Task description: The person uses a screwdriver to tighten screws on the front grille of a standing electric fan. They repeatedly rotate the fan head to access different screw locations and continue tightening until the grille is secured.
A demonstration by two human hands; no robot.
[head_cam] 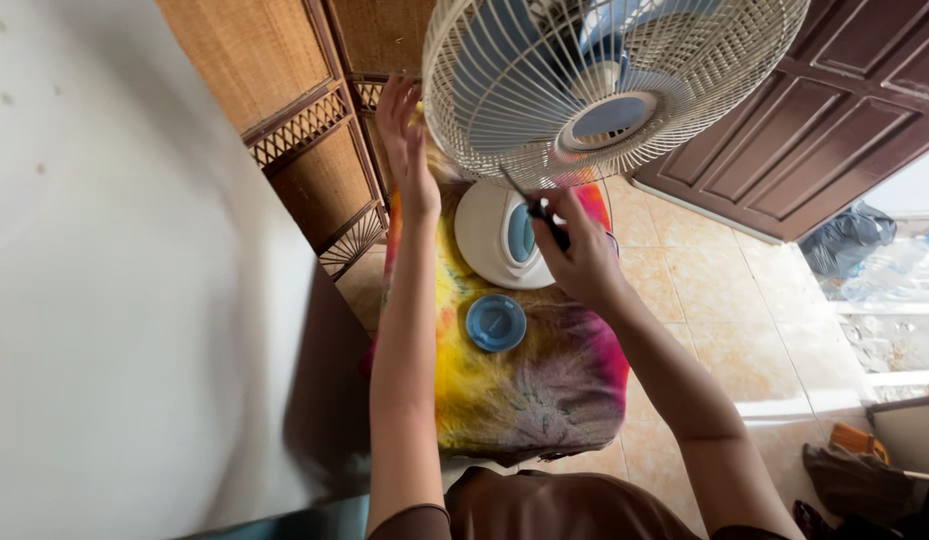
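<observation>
A single head camera looks steeply down, close above the fan (604, 85).

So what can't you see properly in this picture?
- Fan, head view: its top is cut off by the upper edge.
- Dark tool in the right hand: its tip is too thin to identify.
- Left hand: fingertips hidden at the fan's rim.
- Table under the colourful cloth: fully covered.
</observation>
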